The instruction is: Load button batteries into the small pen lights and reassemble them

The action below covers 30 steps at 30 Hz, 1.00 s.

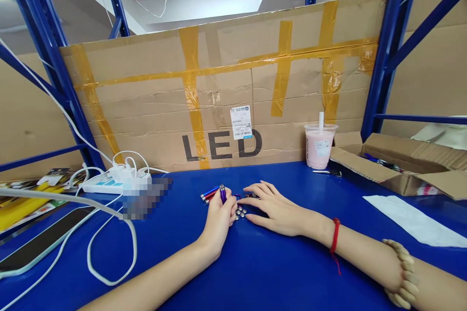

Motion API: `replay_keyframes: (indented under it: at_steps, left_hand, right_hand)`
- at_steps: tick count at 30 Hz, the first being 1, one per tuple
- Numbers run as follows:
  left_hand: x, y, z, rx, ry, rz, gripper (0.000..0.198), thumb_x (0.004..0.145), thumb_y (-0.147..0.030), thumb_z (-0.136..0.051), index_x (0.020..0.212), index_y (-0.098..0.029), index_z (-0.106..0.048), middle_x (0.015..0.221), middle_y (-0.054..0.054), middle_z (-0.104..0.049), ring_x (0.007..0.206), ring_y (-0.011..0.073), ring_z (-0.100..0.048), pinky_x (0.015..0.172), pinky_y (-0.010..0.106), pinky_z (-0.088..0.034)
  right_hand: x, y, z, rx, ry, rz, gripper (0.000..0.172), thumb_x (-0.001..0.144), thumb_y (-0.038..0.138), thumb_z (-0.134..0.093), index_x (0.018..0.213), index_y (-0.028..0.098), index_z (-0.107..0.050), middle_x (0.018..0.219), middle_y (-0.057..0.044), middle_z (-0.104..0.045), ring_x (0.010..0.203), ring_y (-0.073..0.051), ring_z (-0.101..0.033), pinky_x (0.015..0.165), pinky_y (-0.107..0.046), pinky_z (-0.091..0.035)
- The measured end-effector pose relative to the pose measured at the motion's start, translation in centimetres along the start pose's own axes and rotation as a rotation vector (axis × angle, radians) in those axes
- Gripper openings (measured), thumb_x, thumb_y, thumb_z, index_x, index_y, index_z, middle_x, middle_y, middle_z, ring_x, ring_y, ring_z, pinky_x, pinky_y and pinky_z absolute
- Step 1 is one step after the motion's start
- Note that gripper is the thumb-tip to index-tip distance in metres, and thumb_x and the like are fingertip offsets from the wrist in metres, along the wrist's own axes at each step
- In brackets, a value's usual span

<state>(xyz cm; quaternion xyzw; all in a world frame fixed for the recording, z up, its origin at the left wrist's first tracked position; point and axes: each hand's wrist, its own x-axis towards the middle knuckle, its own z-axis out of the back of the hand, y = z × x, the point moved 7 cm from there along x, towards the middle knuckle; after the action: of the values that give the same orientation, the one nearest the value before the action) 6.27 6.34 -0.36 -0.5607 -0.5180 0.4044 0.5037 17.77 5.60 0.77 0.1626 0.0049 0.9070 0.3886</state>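
My left hand point(220, 211) is closed around a small purple mini flashlight point(223, 195) held upright, its silver end showing above the fingers. Just behind and left of that hand, a blue tube point(209, 192) and a red one point(208, 199) of similar shape lie on the blue tabletop point(277, 272). Several small round silver button cells point(241, 212) are spread between my two hands. My right hand point(277, 210) is open, fingers spread, its fingertips beside the cells and over some small dark pieces point(251, 195) that I cannot make out.
A pink drink cup point(320, 148) with a straw stands at the back right, near an open cardboard box point(397, 160) and white paper point(416, 221). On the left are a power strip point(105, 183), loose white cables point(133, 243) and a phone point(44, 240). Taped cardboard point(164, 116) closes the back.
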Motion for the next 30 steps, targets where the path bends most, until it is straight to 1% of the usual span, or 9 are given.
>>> replay_keyframes:
  at_steps: [5, 10, 14, 17, 19, 22, 25, 27, 30]
  left_hand:
    - [0.0, -0.2, 0.3, 0.005, -0.018, -0.007, 0.029, 0.064, -0.029, -0.054, 0.069, -0.019, -0.027, 0.046, -0.011, -0.029, 0.037, 0.0003, -0.019, 0.038, 0.016, -0.01]
    - [0.1, -0.1, 0.3, 0.025, -0.009, 0.003, 0.028, 0.064, -0.027, -0.054, 0.069, -0.019, -0.027, 0.046, -0.011, -0.031, 0.036, 0.0005, -0.019, 0.038, 0.016, -0.01]
    - [0.2, -0.1, 0.3, 0.02, -0.014, 0.012, 0.027, 0.064, -0.026, -0.054, 0.069, -0.02, -0.028, 0.044, -0.011, -0.03, 0.036, 0.0009, -0.018, 0.038, 0.016, -0.009]
    - [0.3, -0.5, 0.6, 0.033, -0.047, -0.014, 0.027, 0.065, -0.026, -0.055, 0.069, -0.02, -0.029, 0.045, -0.011, -0.03, 0.036, 0.0011, -0.019, 0.037, 0.016, -0.01]
    - [0.3, -0.6, 0.8, 0.046, -0.07, -0.016, 0.027, 0.065, -0.026, -0.055, 0.069, -0.02, -0.028, 0.046, -0.011, -0.031, 0.036, 0.0011, -0.02, 0.038, 0.016, -0.01]
    - [0.2, -0.7, 1.0, 0.068, -0.085, -0.017, 0.028, 0.068, -0.026, -0.053, 0.068, -0.019, -0.027, 0.047, -0.011, -0.03, 0.037, 0.0009, -0.02, 0.038, 0.016, -0.011]
    - [0.2, -0.7, 1.1, 0.088, -0.093, -0.024, 0.03, 0.071, -0.026, -0.054, 0.068, -0.019, -0.025, 0.048, -0.011, -0.028, 0.038, 0.0011, -0.02, 0.038, 0.016, -0.012]
    - [0.2, -0.6, 1.0, 0.098, -0.092, -0.021, 0.032, 0.071, -0.027, -0.056, 0.068, -0.02, -0.025, 0.048, -0.011, -0.028, 0.038, 0.0012, -0.02, 0.038, 0.016, -0.012]
    - [0.2, -0.7, 0.7, 0.112, -0.073, -0.026, 0.038, 0.071, -0.032, -0.061, 0.067, -0.02, -0.025, 0.045, -0.011, -0.028, 0.038, 0.0015, -0.019, 0.039, 0.016, -0.013]
  right_hand:
    - [-0.1, -0.6, 0.5, -0.037, -0.07, -0.011, 0.036, 0.093, 0.045, -0.032, 0.113, 0.027, -0.056, 0.123, -0.006, -0.045, 0.122, -0.021, -0.034, 0.107, -0.048, -0.021]
    - [-0.1, -0.9, 1.1, -0.035, -0.123, 0.001, 0.026, 0.089, 0.042, -0.045, 0.093, 0.022, -0.061, 0.114, -0.005, -0.051, 0.116, -0.02, -0.039, 0.102, -0.042, -0.026]
    - [-0.1, -1.2, 1.4, 0.026, -0.09, -0.039, 0.026, 0.085, 0.043, -0.051, 0.083, 0.02, -0.063, 0.11, -0.005, -0.052, 0.107, -0.019, -0.044, 0.097, -0.04, -0.03]
    - [-0.2, -1.4, 1.4, 0.068, -0.049, -0.096, 0.027, 0.084, 0.044, -0.052, 0.081, 0.021, -0.065, 0.106, -0.005, -0.051, 0.1, -0.019, -0.045, 0.089, -0.038, -0.035]
    - [-0.3, -1.3, 1.5, 0.089, -0.038, -0.121, 0.025, 0.084, 0.043, -0.052, 0.082, 0.022, -0.066, 0.104, -0.005, -0.051, 0.098, -0.019, -0.045, 0.087, -0.038, -0.036]
    - [-0.5, -1.1, 1.4, 0.098, -0.018, -0.14, 0.02, 0.084, 0.037, -0.053, 0.082, 0.022, -0.066, 0.1, -0.004, -0.052, 0.097, -0.018, -0.046, 0.089, -0.04, -0.036]
    - [-0.5, -1.0, 1.2, 0.094, -0.002, -0.168, 0.013, 0.079, 0.032, -0.057, 0.078, 0.021, -0.064, 0.096, -0.002, -0.054, 0.094, -0.018, -0.047, 0.092, -0.042, -0.035]
    - [-0.5, -1.1, 1.2, 0.084, -0.021, -0.173, 0.011, 0.077, 0.03, -0.059, 0.078, 0.021, -0.064, 0.095, -0.002, -0.055, 0.092, -0.017, -0.048, 0.092, -0.041, -0.036]
    - [-0.3, -0.8, 1.7, 0.063, -0.099, -0.131, 0.011, 0.078, 0.03, -0.058, 0.079, 0.021, -0.064, 0.097, -0.002, -0.055, 0.091, -0.016, -0.048, 0.087, -0.037, -0.04]
